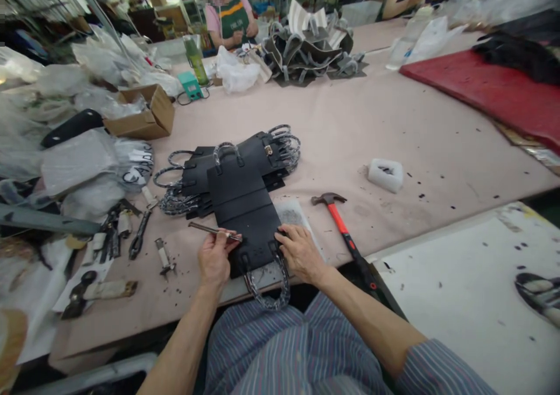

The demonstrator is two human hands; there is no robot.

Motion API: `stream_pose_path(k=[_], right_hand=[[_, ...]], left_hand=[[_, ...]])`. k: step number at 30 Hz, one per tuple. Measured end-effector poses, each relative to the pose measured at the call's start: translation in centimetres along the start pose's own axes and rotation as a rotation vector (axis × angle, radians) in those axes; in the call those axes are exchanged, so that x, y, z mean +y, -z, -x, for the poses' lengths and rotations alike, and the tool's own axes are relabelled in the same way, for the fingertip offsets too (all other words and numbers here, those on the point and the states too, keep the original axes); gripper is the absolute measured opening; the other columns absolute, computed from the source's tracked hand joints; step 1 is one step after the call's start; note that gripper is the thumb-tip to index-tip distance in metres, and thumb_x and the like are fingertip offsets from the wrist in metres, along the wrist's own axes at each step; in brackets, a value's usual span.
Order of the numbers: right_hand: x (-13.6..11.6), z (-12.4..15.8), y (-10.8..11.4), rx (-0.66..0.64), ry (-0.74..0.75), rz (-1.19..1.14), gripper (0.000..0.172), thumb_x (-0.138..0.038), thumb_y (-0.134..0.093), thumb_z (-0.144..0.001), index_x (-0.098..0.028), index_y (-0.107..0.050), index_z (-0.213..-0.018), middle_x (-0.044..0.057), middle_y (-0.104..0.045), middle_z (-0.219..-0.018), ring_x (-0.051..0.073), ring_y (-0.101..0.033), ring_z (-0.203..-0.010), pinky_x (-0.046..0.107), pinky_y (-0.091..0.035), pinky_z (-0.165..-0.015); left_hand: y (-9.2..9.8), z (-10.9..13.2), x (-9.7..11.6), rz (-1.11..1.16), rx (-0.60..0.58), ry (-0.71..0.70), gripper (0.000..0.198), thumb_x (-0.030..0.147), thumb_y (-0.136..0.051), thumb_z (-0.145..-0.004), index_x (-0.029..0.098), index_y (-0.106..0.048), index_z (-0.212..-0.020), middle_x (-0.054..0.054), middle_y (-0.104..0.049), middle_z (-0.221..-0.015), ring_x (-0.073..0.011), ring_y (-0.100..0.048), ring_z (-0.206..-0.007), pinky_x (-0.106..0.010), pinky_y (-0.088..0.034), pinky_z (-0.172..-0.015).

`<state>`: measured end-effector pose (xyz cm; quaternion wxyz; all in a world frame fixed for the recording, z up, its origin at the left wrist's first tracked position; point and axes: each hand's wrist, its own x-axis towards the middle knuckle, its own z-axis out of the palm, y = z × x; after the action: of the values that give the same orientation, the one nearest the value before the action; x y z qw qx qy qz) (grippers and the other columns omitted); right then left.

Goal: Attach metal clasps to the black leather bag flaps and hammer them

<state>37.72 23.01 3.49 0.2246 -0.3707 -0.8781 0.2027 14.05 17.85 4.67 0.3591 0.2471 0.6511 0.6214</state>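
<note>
Pinkish-beige worktop point(394, 126) fills the view, its near edge running just in front of the person's striped lap. At that edge lies a black panel point(256, 231), flat and matte, with straight sides and a looped handle point(268, 294) in clear wrapping that hangs over the worktop's edge. The left hand point(214, 259) rests at the panel's left side, its grip closed on a thin metal tool point(213, 230) that lies nearly level and points left. The right hand point(301, 252) lies on the panel's right edge with its grip open, fingers spread flat and holding nothing. Just right of it a hammer point(342, 224) with an orange-red shaft lies slanted, head away from the person, and a white board point(472, 290) takes up the near right corner. To the left, pliers point(140, 236) and small tools crowd the worktop, so the only bare strip there is close beside the left hand. Touching the panel's far end is a stack of black panels point(245, 164) with wrapped handles fanned out. Right of the stack a white block point(385, 174) sits alone on a wide bare stretch. Farther off stand a cardboard box point(146, 114) on the left, a red board point(490, 91) on the right and a grey pile point(310, 48) in the middle, with another person point(230, 18) seated behind it.
</note>
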Motion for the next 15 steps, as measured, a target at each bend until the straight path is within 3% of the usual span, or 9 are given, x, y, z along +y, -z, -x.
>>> stream_pose_path(k=[4, 9, 12, 15], right_hand=[[-0.1, -0.1, 0.4, 0.006, -0.007, -0.021, 0.034, -0.014, -0.052, -0.094, -0.018, -0.063, -0.125, 0.012, -0.057, -0.135, 0.029, -0.048, -0.125, 0.050, -0.037, -0.110], [0.0, -0.2, 0.2, 0.033, 0.001, -0.049, 0.032, -0.015, -0.050, -0.095, -0.019, -0.064, -0.124, 0.012, -0.057, -0.134, 0.029, -0.049, -0.123, 0.051, -0.038, -0.108], [0.1, -0.1, -0.1, 0.043, 0.012, -0.060, 0.032, -0.016, -0.050, -0.096, -0.020, -0.063, -0.125, 0.012, -0.058, -0.134, 0.029, -0.049, -0.122, 0.051, -0.039, -0.107], [0.2, -0.1, -0.2, 0.047, 0.022, -0.058, 0.033, -0.016, -0.049, -0.096, -0.020, -0.062, -0.126, 0.012, -0.057, -0.134, 0.029, -0.049, -0.123, 0.052, -0.040, -0.107]], left_hand=[[5.1, -2.7, 1.2, -0.292, 0.081, 0.018, 0.040, 0.053, -0.068, -0.078, 0.016, -0.064, -0.096, -0.006, -0.073, -0.082, -0.0218, -0.072, -0.070, -0.039, -0.062, -0.072], [10.8, -4.1, 2.2, -1.187, 0.128, -0.006, 0.035, 0.041, -0.060, -0.084, 0.014, -0.071, -0.102, -0.016, -0.075, -0.091, -0.0351, -0.072, -0.091, -0.049, -0.056, -0.084], [11.7, -3.2, 2.2, -1.470, 0.108, -0.020, 0.037, 0.035, -0.054, -0.089, 0.013, -0.069, -0.113, -0.019, -0.074, -0.104, -0.0370, -0.070, -0.100, -0.048, -0.054, -0.086], [10.9, -1.6, 2.0, -1.488, 0.047, -0.240, 0.032, 0.030, -0.048, -0.093, 0.015, -0.069, -0.111, -0.016, -0.071, -0.117, -0.0330, -0.067, -0.107, -0.043, -0.054, -0.089]])
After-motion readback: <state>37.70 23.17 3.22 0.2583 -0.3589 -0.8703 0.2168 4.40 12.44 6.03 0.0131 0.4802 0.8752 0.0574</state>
